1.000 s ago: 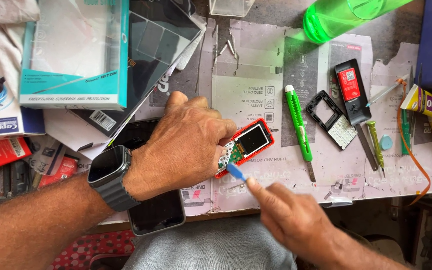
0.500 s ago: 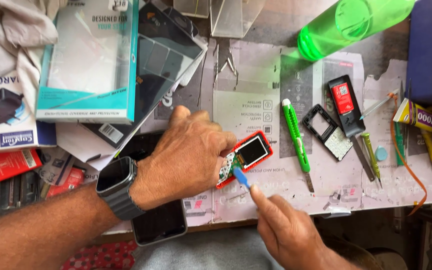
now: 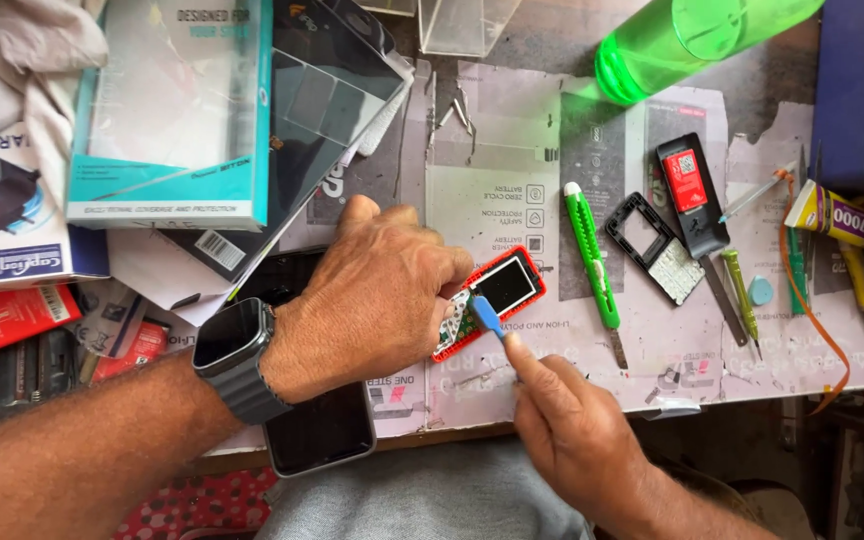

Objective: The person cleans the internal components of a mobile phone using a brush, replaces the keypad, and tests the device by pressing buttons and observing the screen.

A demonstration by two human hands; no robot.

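Cluttered with boxes, tools and paper sheets, the counter (image 3: 512,160) is carrying a small red phone (image 3: 492,297) near its front edge. The left hand (image 3: 377,295) is lying over the phone's lower end, fingers curled down and pinning it — only the screen half is showing past the knuckles. The right hand (image 3: 577,430) is coming in from below, fingers pinched shut around a blue pry tool (image 3: 487,316) whose tip is touching the phone's keypad edge. Just beside the phone, to its right, a green utility knife (image 3: 592,262) is lying flat — farther right, a black phone frame (image 3: 652,245) is lying flat too.
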